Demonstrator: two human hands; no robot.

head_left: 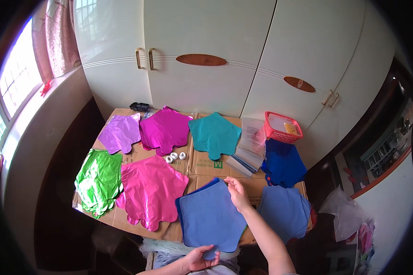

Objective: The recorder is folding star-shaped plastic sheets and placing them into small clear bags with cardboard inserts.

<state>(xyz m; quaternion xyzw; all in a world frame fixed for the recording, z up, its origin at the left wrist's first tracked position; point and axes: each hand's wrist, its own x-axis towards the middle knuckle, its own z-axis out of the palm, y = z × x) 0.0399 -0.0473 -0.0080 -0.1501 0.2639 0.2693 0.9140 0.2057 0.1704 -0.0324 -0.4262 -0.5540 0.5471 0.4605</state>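
Note:
A stack of flat, matte blue star-shaped foil balloons (212, 215) lies at the near edge of the cardboard, with darker blue ones showing beneath its left side. My right hand (237, 195) reaches across its right side and pinches the far tip of the top balloon. At the near end, my left hand (202, 259) is palm up, fingers curled about the rounded tail. Just right of my right forearm rests another pile of blue foil balloons (287, 213). To the left is a shiny pink pile of foil balloons (153, 190).
Further piles are green (97, 181), lilac (120, 132), magenta (166, 130), teal (215, 134) and dark blue (283, 163). White ribbon rolls (175, 156) sit mid-cardboard (202, 167). Clear plastic sleeves (245, 160) lie near a red tub (283, 127). White cabinets (206, 32) stand behind.

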